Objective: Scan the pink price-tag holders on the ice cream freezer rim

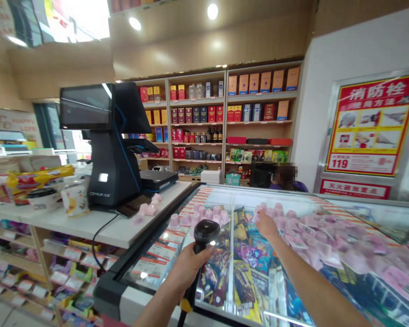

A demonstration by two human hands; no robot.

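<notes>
My left hand [190, 260] is wrapped round the handle of a black barcode scanner [207, 230], held upright over the near side of a glass-topped freezer [131, 295]. My right hand [267, 225] reaches forward over the glass, its fingers closed on a small pink cup [258, 211] at the left end of a large spread of similar pink cups [322, 238]. A smaller group of pink cups [207, 215] stands beyond the scanner. Under the glass lie colourful ice cream packets [248, 254]. The right fingertips are partly hidden by the hand.
Left of the freezer, a white counter [119, 231] bears a black cash register [105, 168], paper cups and a few pink cups [147, 210]. A black cable [93, 240] hangs off its edge. Behind are shelves of boxes [197, 114] and a seated person [286, 177].
</notes>
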